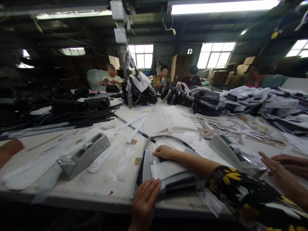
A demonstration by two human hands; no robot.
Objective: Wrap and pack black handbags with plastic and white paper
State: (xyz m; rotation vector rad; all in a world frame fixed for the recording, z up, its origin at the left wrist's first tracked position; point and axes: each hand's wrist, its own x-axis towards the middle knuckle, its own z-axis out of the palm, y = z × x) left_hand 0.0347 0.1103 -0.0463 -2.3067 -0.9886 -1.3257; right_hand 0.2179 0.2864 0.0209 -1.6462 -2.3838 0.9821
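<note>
A black handbag point(178, 187) lies on the table in front of me, partly covered with white wrapping sheet point(165, 170) and clear film. Its strap handle point(166, 138) arches away at the far side. My left hand point(145, 197) rests on the near left corner of the bag, fingers stretched out and lying side by side. Reaching in from the right, my right hand point(166, 152) is over the wrapping inside the handle's arch. Its fingers are curled together in a pinch; what lies between them is too small to make out.
Grey tape dispensers stand left point(85, 155) and right point(234, 154) of the bag. Co-workers' hands show at the left edge point(11, 150) and right edge point(286, 173). White sheets point(178, 122), cardboard strips point(223, 126) and piled black bags point(208, 102) lie beyond.
</note>
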